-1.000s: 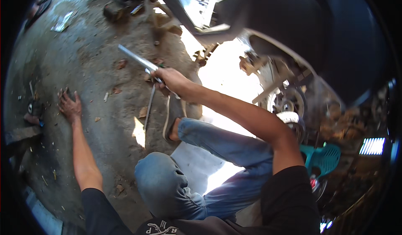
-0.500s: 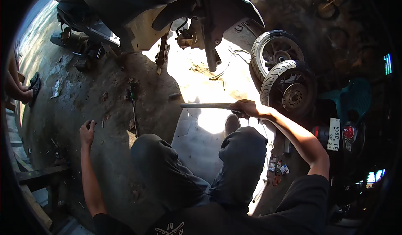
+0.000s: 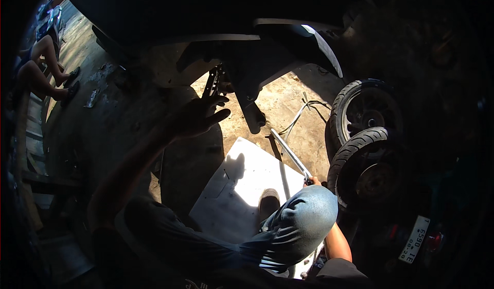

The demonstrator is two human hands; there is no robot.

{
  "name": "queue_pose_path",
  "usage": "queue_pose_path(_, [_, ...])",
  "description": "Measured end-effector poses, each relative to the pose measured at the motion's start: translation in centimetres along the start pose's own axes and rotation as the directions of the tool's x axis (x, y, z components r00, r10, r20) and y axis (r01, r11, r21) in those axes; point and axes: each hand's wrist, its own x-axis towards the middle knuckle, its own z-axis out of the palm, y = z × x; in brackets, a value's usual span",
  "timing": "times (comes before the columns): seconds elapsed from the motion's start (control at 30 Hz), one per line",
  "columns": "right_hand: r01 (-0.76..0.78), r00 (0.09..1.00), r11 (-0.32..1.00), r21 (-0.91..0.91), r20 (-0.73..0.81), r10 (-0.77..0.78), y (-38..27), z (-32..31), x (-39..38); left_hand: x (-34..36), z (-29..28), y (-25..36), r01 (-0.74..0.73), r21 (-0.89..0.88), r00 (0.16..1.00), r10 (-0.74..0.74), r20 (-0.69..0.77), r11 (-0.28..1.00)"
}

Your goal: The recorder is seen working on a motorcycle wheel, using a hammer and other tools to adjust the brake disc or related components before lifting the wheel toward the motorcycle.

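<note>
My left hand [image 3: 198, 118] is raised in shadow below the motorcycle front end, its fingers apart and nothing visible in them. It is nearest to the dark fork leg [image 3: 250, 111], which hangs with no wheel on it; a gap shows between them. My right hand [image 3: 314, 181], partly hidden behind my right knee, is closed round one end of a long silver metal tube [image 3: 292, 156]. The tube slants away from me to the left, its far end close to the foot of the fork leg. Below lies a white panel [image 3: 213, 199] with my shoe [image 3: 268, 204] on it.
Two motorcycle wheels [image 3: 337, 158] with tyres lie overlapping at the right. A strap or cable [image 3: 298, 115] lies on the sunlit floor. Another person's bare legs [image 3: 49, 75] show at the far left beside a wooden frame [image 3: 31, 160]. A number plate [image 3: 414, 239] is at lower right.
My left hand has risen from the left side toward the fork leg. My right hand has lowered beside my knee, swinging the tube from level to slanted. The view has shifted.
</note>
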Motion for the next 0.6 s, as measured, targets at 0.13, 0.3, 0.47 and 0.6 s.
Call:
queue_pose_path(0.13, [-0.327,0.92,0.889,0.32,-0.108,0.378,7.9,0.0,-1.2,3.2,2.7,2.1,-0.106,-0.576,0.994,0.066,-0.09,0.81])
queue_pose_path(0.3, [-0.541,0.833,0.818,0.197,-0.008,0.553,10.3,-3.3,0.3,2.2,3.1,4.9,-0.096,-0.736,0.971,-0.1,-0.218,0.67])
queue_pose_path(0.47, [-0.369,0.926,0.721,-0.586,-0.167,0.338,4.5,-2.2,1.5,2.1,4.2,3.4,-0.11,-0.804,0.97,-0.114,-0.216,0.585])
queue_pose_path(0.6, [-0.345,0.933,0.843,-0.413,-0.057,0.354,2.5,-1.5,3.7,1.6,4.0,0.9,-0.139,-0.833,0.98,-0.044,-0.192,0.536])
